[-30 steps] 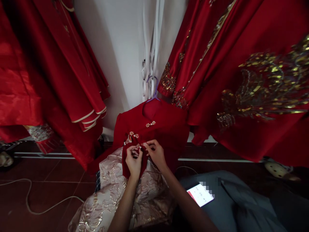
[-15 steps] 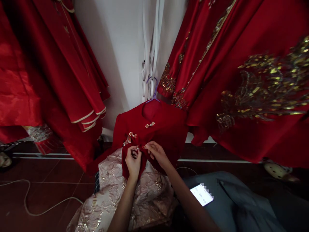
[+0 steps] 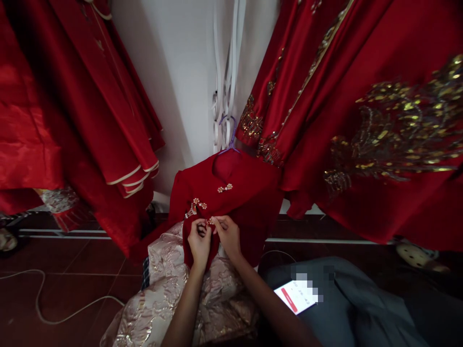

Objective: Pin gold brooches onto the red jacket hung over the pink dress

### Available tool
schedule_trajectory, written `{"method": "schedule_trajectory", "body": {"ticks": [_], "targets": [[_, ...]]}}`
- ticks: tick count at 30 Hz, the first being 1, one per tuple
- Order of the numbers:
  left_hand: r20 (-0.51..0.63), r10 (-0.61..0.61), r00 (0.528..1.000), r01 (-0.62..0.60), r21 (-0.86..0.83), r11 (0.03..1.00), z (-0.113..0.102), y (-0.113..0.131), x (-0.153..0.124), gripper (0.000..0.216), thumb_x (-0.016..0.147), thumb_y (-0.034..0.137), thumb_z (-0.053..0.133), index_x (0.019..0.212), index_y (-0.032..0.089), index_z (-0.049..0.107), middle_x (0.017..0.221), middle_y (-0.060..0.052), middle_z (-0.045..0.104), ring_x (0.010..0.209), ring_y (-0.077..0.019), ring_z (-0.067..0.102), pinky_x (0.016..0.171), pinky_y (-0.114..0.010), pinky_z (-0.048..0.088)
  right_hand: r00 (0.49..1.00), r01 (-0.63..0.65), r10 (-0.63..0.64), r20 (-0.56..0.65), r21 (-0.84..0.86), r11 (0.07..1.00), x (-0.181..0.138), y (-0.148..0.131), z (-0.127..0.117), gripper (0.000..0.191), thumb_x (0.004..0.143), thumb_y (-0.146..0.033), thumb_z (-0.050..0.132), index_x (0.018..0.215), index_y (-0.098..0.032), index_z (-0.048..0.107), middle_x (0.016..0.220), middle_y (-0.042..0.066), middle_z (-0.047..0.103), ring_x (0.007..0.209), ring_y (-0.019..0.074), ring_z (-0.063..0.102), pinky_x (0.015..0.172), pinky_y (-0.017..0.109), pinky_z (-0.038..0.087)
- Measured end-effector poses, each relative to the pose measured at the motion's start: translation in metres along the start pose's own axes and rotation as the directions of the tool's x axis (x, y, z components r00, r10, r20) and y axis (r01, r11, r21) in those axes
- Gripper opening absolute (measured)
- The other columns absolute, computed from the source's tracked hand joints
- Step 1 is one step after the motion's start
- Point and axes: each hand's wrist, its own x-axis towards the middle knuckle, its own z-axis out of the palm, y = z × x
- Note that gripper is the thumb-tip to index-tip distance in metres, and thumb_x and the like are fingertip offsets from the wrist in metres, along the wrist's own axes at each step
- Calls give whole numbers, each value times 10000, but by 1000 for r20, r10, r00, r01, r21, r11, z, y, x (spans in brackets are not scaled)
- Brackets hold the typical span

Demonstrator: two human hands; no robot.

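A red jacket (image 3: 249, 197) hangs from a purple hanger (image 3: 232, 137) in front of me, its lower front gathered up toward my hands. Below its neckline sits a beaded flower clasp (image 3: 224, 188), and a jewelled tassel ornament (image 3: 196, 206) lies on the left of the chest. My left hand (image 3: 199, 241) is closed in a pinch at another small beaded clasp (image 3: 209, 222). From the right, my right hand (image 3: 227, 233) pinches the same clasp, fingertips almost touching the left ones. The fingers partly cover the clasp, so whether it is fastened cannot be seen.
Red garments (image 3: 90, 96) hang at left, and a gold-sequinned red one (image 3: 398, 120) at right. Pale brocade (image 3: 159, 308) covers the area under my arms. A lit phone (image 3: 294, 296) rests on grey-blue cloth at right. A white cable (image 3: 72, 315) runs over the tiled floor.
My right hand has moved left, closing the gap to my left hand at the clasp. The left hand stays in place. More of the phone's screen shows beside my right forearm.
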Motion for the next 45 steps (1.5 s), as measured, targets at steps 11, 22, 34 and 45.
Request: {"method": "schedule_trajectory", "body": {"ticks": [11,22,34,45], "targets": [[-27,29,999,-30,-23,999,1,-2,0,226,755,305,573,933,172,527,794,-20,602,631,-100,572,547,-194,467,989,56,-51,-137,31,998,7,30,10,298,800,-452,524,868,-169,589,772,50,661,650,141,627,630,265,518],[-17,54,998,-54,33,998,0,1,0,253,743,342,592,922,166,560,851,-41,588,642,-107,557,531,-206,471,995,31,-25,-94,71,997,-2,30,9,324,767,-477,565,884,-177,602,748,44,657,611,150,619,499,250,522],[-22,85,996,-85,1,996,-2,0,-3,256,761,353,591,935,165,598,852,-43,601,685,-114,580,557,-213,496,979,169,-175,-107,-63,984,-7,26,9,223,806,-369,553,912,-188,628,867,50,664,748,148,627,649,263,543],[13,59,998,-58,-78,995,-2,2,-5,269,739,341,622,941,164,606,875,-47,624,709,-121,594,581,-214,505,972,204,-206,-109,-32,978,-6,30,10,197,813,-328,540,922,-186,623,873,51,663,754,143,632,638,253,547]]}}
